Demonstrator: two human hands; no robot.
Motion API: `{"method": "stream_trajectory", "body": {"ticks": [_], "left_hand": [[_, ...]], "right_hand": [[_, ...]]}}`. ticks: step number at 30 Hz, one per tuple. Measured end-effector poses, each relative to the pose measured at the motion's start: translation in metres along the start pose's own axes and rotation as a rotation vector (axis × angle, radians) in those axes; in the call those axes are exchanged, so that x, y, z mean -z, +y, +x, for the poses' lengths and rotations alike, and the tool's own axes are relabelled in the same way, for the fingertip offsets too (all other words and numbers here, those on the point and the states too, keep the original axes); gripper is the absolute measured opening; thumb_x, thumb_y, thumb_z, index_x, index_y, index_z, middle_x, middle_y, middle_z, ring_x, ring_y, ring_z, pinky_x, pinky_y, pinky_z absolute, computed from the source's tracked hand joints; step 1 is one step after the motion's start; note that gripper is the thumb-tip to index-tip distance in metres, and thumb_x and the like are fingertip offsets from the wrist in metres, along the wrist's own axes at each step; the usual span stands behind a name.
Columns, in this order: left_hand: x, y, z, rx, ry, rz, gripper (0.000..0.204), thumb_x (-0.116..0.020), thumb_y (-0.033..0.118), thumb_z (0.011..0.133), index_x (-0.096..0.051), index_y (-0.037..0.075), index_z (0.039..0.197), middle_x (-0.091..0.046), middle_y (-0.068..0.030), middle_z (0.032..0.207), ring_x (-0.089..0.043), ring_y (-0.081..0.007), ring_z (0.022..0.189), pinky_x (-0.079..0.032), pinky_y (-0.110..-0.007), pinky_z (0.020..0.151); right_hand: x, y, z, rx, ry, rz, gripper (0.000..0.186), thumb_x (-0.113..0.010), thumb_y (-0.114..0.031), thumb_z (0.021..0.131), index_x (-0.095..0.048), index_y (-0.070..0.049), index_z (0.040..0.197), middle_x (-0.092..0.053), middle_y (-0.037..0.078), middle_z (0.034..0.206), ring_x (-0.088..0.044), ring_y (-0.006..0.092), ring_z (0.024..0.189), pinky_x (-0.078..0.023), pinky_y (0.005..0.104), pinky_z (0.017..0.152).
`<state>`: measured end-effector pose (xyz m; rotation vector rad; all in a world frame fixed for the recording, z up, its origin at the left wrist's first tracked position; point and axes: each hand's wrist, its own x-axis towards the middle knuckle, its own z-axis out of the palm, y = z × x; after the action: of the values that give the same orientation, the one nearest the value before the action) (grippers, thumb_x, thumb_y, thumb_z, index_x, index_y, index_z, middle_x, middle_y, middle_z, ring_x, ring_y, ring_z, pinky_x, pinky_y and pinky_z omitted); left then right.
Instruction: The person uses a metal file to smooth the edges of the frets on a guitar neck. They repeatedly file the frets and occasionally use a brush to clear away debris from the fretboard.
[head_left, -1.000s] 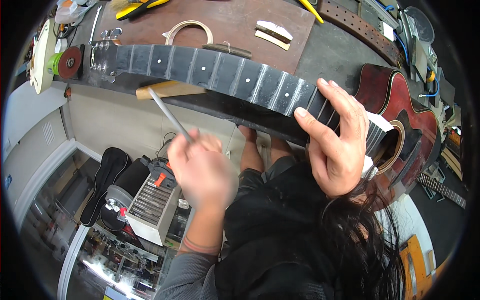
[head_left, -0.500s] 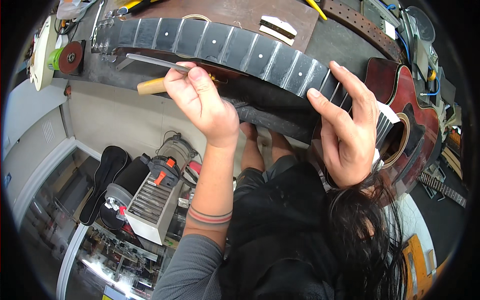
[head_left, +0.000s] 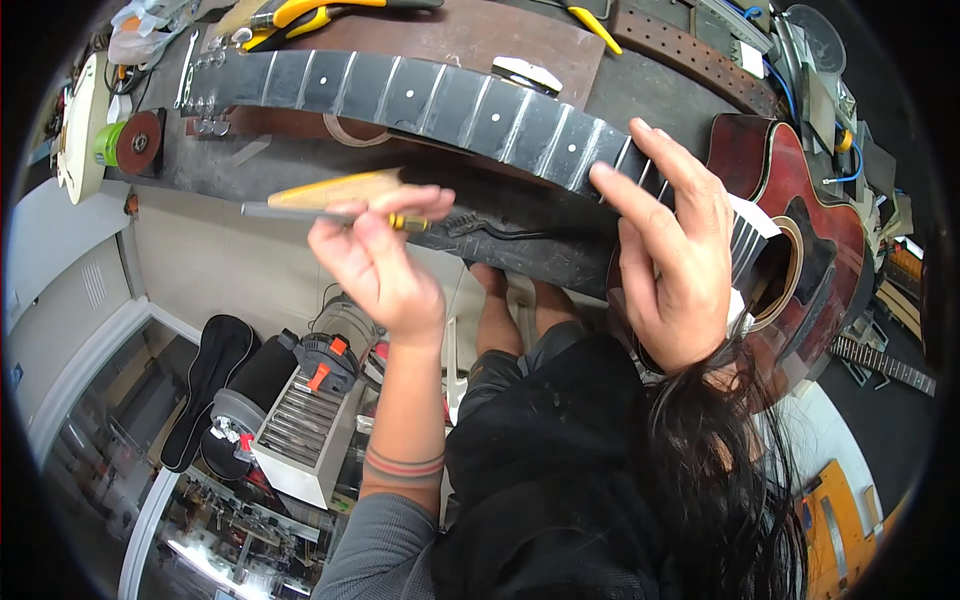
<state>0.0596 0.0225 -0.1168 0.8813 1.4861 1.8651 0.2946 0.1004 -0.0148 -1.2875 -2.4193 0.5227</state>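
Note:
A guitar neck with a black fretboard (head_left: pixel 440 103) runs across the bench, with whitish lines along its frets and pale dots. It leads to a dark red guitar body (head_left: pixel 840 215) on the right. My right hand (head_left: pixel 680 250) rests at the body end of the fretboard, fingers spread and two fingertips on it. In front of the neck, apart from it, my left hand (head_left: pixel 385 275) pinches a thin grey file-like tool (head_left: pixel 285 211) with a yellow and black handle (head_left: pixel 410 222). Just behind that tool is a pale wooden piece (head_left: pixel 335 188) with a yellow edge.
Yellow-handled pliers (head_left: pixel 300 14) lie behind the neck, beside a small white-and-black block (head_left: pixel 527 74). A brown sanding disc (head_left: pixel 139 140) sits at the left end. A perforated brown bar (head_left: pixel 690 62) lies at the back right. Below left stand a black instrument case (head_left: pixel 212 390) and a vacuum-like machine (head_left: pixel 325 355).
My left hand has dropped away from the neck with the tool, and its fingers have loosened and stretched. The right hand keeps its place on the fretboard. The whole view has shifted slightly.

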Motion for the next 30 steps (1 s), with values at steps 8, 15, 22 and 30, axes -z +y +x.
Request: {"method": "stream_trajectory", "body": {"ticks": [8,15,22,30], "left_hand": [[0.024,0.033,-0.059,0.147,-0.049,0.077,0.022,-0.041,0.022,0.125,-0.038,0.008,0.141,-0.075,-0.027,0.102,-0.077,-0.0348,0.081,-0.067,-0.045,0.076],[0.043,0.099,-0.118,0.418,-0.122,0.139,0.014,-0.046,0.018,0.123,-0.04,0.007,0.131,-0.075,-0.0235,0.104,-0.077,-0.0287,0.082,-0.066,-0.039,0.077],[0.064,0.172,-0.157,0.49,0.129,0.061,0.012,-0.047,0.019,0.123,-0.042,0.008,0.128,-0.073,-0.0198,0.103,-0.076,-0.0243,0.076,-0.064,-0.035,0.067],[0.06,0.228,-0.16,0.337,0.285,0.11,0.014,-0.046,0.022,0.124,-0.043,0.008,0.127,-0.072,-0.0178,0.101,-0.075,-0.022,0.073,-0.064,-0.035,0.067]], "right_hand": [[0.021,-0.031,-0.016,0.052,-0.118,0.078,0.04,-0.078,-0.001,0.073,-0.082,-0.015,0.111,-0.064,0.015,0.157,-0.052,0.0444,0.154,-0.035,0.0643,0.125],[0.002,-0.053,-0.051,0.048,-0.25,0.406,0.032,-0.076,0.004,0.081,-0.073,-0.005,0.111,-0.068,0.014,0.137,-0.064,0.0407,0.135,-0.047,0.0542,0.118],[0.001,-0.06,-0.031,0.151,-0.376,0.357,0.013,-0.075,-0.009,0.094,-0.074,-0.003,0.106,-0.069,0.017,0.119,-0.067,0.0375,0.114,-0.052,0.0494,0.103],[-0.013,-0.061,-0.001,0.318,-0.468,0.055,0.018,-0.076,-0.014,0.096,-0.076,-0.003,0.111,-0.074,0.018,0.115,-0.072,0.0377,0.113,-0.055,0.0519,0.098]]}}
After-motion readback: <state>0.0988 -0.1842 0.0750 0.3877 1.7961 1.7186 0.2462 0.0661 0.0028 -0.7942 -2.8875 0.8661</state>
